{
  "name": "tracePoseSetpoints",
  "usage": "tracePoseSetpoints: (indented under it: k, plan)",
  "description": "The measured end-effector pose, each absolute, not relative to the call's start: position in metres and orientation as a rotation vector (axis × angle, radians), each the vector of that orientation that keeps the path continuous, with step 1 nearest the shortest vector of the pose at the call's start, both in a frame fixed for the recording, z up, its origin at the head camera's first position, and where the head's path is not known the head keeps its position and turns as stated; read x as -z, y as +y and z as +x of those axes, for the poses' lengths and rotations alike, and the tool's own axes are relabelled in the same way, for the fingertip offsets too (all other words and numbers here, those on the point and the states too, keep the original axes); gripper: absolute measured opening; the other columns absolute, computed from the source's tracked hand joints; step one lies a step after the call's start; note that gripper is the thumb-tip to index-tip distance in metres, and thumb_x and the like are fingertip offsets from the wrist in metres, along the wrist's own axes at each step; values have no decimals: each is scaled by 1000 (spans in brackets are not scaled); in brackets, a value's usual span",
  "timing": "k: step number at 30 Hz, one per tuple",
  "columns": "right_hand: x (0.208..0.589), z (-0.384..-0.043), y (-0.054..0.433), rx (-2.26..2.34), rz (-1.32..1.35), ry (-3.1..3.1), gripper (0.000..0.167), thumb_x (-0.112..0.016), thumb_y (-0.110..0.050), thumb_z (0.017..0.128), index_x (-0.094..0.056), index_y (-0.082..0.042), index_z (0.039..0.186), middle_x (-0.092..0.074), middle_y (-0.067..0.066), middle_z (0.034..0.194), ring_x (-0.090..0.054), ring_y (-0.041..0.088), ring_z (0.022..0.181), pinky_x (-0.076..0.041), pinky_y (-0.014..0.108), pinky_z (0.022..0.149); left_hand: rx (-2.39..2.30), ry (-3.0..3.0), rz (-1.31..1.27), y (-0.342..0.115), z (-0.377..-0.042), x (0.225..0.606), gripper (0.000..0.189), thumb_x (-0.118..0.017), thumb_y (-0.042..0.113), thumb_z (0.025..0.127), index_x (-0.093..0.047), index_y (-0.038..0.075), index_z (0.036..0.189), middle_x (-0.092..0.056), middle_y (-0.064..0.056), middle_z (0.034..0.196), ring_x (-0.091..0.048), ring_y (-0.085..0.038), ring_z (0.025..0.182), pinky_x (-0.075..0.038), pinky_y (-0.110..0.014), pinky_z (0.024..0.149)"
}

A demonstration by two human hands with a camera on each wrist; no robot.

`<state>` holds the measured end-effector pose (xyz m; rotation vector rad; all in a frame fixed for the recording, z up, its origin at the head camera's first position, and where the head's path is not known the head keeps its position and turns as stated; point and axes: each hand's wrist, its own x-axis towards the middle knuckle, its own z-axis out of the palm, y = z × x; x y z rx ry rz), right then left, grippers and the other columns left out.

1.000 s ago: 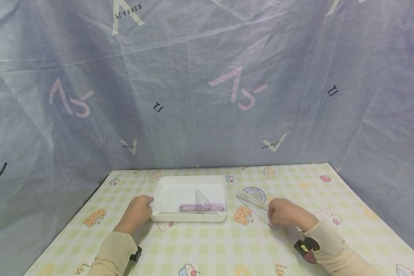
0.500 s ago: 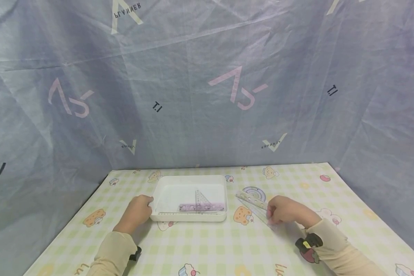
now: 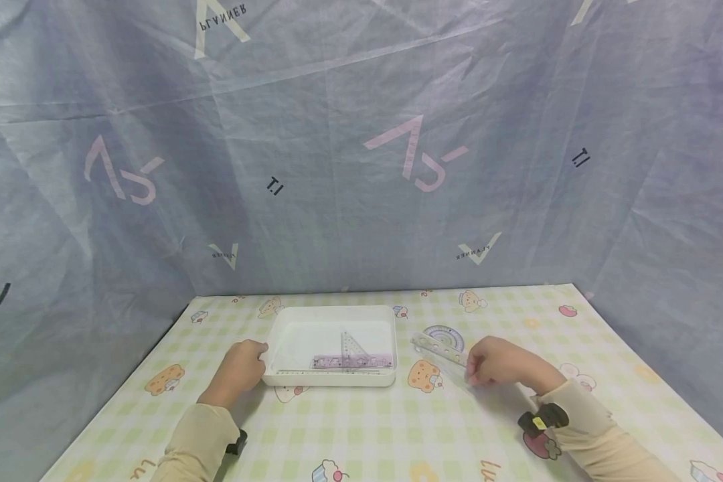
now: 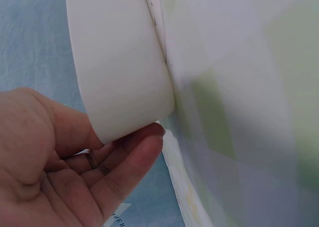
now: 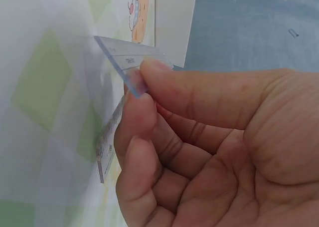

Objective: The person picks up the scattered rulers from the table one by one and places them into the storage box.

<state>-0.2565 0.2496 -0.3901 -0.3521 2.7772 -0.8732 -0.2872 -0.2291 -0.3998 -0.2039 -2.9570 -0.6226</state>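
Note:
My left hand (image 3: 241, 367) grips the left end of a white plastic tray (image 3: 331, 379), its thumb at the rim and fingers against the outer wall. A purple-tinted ruler (image 3: 325, 363), a small clear set square (image 3: 351, 345) and a thin clear ruler (image 3: 289, 372) lie inside. Right of the tray, my right hand (image 3: 499, 363) pinches the edge of a clear, pointed set square (image 5: 122, 62) between thumb and index finger, tilted above the table. Beneath it lies a clear ruler with holes (image 3: 436, 346), its near end hidden by the hand in the head view.
A clear protractor (image 3: 447, 336) lies behind the ruler, partly overlapped by it. A checked cloth with cartoon prints (image 3: 361, 428) covers the table. A grey-blue fabric screen (image 3: 337, 221) stands behind and along both sides.
My right hand has risen slightly and shifted back, lifting the near edge of the set square off the table. My left hand and the tray have stayed in place.

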Motion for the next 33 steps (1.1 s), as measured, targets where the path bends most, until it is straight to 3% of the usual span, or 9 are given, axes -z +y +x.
tracePoseSetpoints:
  k: [15,28,33]
  plan:
    - [383,-258,253,916,-388,2785,11,-75,-1,77,-67,-8,77,-61,0,66,-55,16,60,-47,31,56,643,-2937,-209,-232,-287,403,37,-52,-10,84,-63,-15,119,-63,-26,127,-53,-47,124,-47,-57,101]
    - [368,-259,252,992,-516,2778,15,-63,6,72,-67,-6,80,-61,1,71,-54,16,62,-48,31,56,645,-2961,-201,-228,-290,401,39,-51,-9,84,-62,-15,121,-62,-25,130,-52,-47,126,-46,-57,102]
    - [360,-264,244,1028,-517,2759,8,-66,3,80,-67,-5,82,-64,1,74,-56,16,65,-50,31,59,628,-2964,-188,-229,-289,402,39,-51,-9,85,-62,-14,122,-62,-25,130,-51,-47,126,-50,-54,97]
